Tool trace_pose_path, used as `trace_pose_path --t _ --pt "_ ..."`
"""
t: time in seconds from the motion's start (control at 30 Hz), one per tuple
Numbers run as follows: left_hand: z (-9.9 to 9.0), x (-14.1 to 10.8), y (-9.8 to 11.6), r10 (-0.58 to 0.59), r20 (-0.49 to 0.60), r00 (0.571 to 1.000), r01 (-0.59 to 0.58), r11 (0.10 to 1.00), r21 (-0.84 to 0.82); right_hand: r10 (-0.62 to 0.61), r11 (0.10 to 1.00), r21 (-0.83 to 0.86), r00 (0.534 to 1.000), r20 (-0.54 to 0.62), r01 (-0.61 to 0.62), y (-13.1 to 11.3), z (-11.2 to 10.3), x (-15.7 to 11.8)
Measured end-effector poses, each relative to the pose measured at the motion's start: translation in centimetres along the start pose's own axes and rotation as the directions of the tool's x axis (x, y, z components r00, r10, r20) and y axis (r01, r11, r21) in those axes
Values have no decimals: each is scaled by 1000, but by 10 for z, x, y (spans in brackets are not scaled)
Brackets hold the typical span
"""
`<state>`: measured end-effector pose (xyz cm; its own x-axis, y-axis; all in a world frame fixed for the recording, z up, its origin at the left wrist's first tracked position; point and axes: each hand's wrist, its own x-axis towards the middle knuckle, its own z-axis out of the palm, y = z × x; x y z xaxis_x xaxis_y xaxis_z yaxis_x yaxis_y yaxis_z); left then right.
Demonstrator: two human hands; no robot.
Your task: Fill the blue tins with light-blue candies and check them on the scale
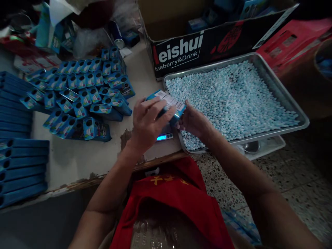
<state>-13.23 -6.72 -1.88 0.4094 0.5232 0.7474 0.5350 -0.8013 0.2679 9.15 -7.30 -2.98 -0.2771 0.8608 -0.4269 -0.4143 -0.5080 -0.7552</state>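
A small blue candy box [169, 102] is tilted on its side above a digital scale [165, 137] with a lit blue display. My left hand [150, 121] is wrapped over the box from above, its fingers on the printed white panel. At the box's right end is my right hand [194, 121], its fingers curled against the end and partly hidden. Under and beside my right hand lies a metal tray [281, 90] spread with pale blue and white candies [228, 100].
Several blue boxes [85, 83] stand grouped on the table at left, with stacks of flat blue cartons [23, 169] beyond them. A large black cardboard box [186, 48] stands behind the tray. A red crate [285, 41] is at right. The table's worn edge [158, 159] runs in front.
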Motion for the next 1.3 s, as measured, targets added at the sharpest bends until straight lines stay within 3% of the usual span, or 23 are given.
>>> trace_pose_path --t 0.13,0.3,0.37,0.53,0.6,0.67,0.87,1.07,1.23,1.3 --pt "17 -6 -4 -117 80 990 117 993 9 56 980 194 998 -15 -52 0 2 0" --pt "13 -23 -10 -326 55 944 329 942 -61 73 966 250 997 -1 -70 -3 -9 -8" --pt "10 -29 -12 -451 16 892 448 882 -148 45 972 232 999 -10 -42 -2 -16 -9" --pt "11 -56 -12 -734 77 674 684 583 -439 -60 994 87 998 -24 62 1 -31 -7" --pt "14 -67 -11 -772 134 621 728 505 -463 -94 996 -2 995 -33 94 2 -35 -5" --pt "17 -75 -9 -785 168 596 749 469 -468 -132 989 -75 989 -64 127 3 -36 -4" --pt "20 -83 -12 -749 169 641 725 519 -452 -316 919 -292 937 -148 264 7 -38 -4" --pt "-1 -82 -12 -721 121 682 683 569 -458 -321 898 -357 937 -136 256 11 -44 -2" --pt "-18 -81 -5 -732 76 677 694 600 -399 -319 901 -351 937 -140 254 12 -44 -2" --pt "-21 -80 -2 -714 33 699 673 642 -368 -313 898 -363 941 -126 250 12 -45 -2"
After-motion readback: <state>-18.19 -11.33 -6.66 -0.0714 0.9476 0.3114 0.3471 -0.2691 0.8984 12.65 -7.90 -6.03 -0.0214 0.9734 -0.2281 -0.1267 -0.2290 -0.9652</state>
